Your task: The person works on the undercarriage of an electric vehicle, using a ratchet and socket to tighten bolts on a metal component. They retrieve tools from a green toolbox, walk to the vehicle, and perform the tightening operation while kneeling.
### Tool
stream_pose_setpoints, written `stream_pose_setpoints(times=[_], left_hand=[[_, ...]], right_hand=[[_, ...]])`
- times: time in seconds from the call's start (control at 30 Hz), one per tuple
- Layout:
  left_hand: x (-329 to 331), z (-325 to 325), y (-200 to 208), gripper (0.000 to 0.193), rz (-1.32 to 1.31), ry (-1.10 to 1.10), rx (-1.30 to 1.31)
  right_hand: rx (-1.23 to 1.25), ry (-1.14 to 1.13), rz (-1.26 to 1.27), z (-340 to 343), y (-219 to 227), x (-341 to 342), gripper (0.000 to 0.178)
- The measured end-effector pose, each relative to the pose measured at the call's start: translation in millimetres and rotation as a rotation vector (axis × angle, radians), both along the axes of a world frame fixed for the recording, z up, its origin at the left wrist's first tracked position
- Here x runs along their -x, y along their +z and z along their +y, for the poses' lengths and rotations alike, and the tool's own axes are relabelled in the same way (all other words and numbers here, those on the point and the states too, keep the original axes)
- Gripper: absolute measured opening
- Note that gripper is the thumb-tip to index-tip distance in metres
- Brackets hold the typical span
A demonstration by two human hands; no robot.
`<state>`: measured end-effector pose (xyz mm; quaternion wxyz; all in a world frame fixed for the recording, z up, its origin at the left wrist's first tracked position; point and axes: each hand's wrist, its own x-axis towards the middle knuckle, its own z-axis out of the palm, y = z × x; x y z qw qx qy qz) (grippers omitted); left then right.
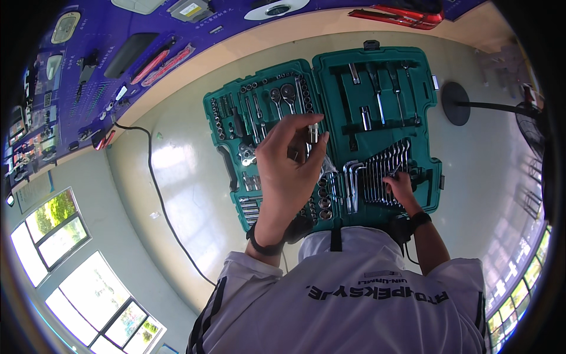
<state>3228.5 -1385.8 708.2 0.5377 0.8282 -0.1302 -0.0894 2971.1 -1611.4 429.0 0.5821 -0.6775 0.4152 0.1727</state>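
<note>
My left hand [283,168] is raised above the open green tool case [377,138], thumb and forefinger closed on a small shiny metal socket [313,133]. Lower in the case's right half, my right hand [401,187] rests at a fanned row of combination wrenches [377,171]. Its fingers are curled, and what they grip, if anything, is hard to see. Beside the wrenches lie L-shaped hex keys [352,183]. Two ratchets [288,95] sit in the left half, partly behind my left hand. Screwdriver-like tools [378,97] fill the upper right.
The case lies open on a pale floor [177,171]. A black cable [154,177] runs along the left. At the right stands a round black base [456,104] with a pole. A purple display board [118,35] with mounted car parts is at the far left.
</note>
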Motion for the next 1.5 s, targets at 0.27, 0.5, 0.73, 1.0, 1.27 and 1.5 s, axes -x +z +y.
stream_pose_setpoints(times=[0.27,0.5,0.73,1.0,1.27,1.5], left_hand=[[7.0,-7.3,-2.9,0.021,-0.059,-0.132,0.003],[21.1,-3.5,7.8,0.036,-0.125,-0.327,0.045],[26.6,3.6,27.3,0.047,0.088,-0.234,0.015],[34.6,18.5,32.8,0.024,0.258,-0.338,0.196],[32.2,24.6,31.5,0.032,0.414,-0.296,0.177],[31.4,22.1,27.3,0.036,0.351,-0.267,0.208]], right_hand=[[-0.263,-0.025,-0.308,47.0,171.3,-110.7,0.025],[-0.318,0.107,-0.555,62.1,268.0,-163.5,0.023],[-0.165,0.146,-0.707,72.9,283.6,-158.8,0.018],[-0.049,0.072,-0.986,79.1,274.3,-156.2,0.02],[-0.245,0.042,-0.935,81.3,283.2,-156.9,0.02],[-0.192,0.077,-0.909,83.2,280.4,-162.6,0.02]])
